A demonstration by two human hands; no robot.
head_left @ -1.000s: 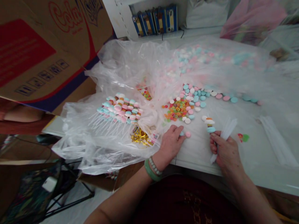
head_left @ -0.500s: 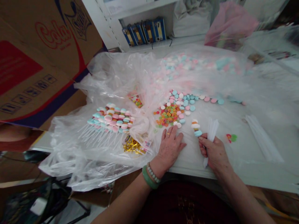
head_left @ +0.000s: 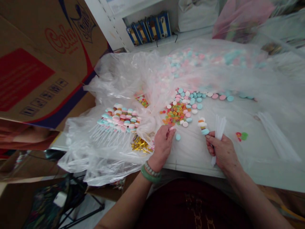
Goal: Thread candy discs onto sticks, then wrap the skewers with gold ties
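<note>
My left hand, with a green bangle and beads at its wrist, is closed in a pinch on a small pink marshmallow. Just right of it lies a blue marshmallow. My right hand is closed around a bundle of white sticks. Its thumb and finger also grip a candy skewer, threaded with white and blue marshmallows and orange gummies; its stick is hidden. Beyond my left hand is a pile of orange and green gummy rings, bordered by loose pastel marshmallows.
Finished-looking candy skewers lie stacked on clear plastic at left, near gold twist ties. More white sticks and a few gummies are at right. A big plastic bag of marshmallows spans the back; a cardboard box stands left.
My left hand has drawn back from lying spread by the gummies to a pinch on a pink marshmallow. A blue marshmallow now lies beside it. The view has shifted slightly; my right hand keeps its hold.
</note>
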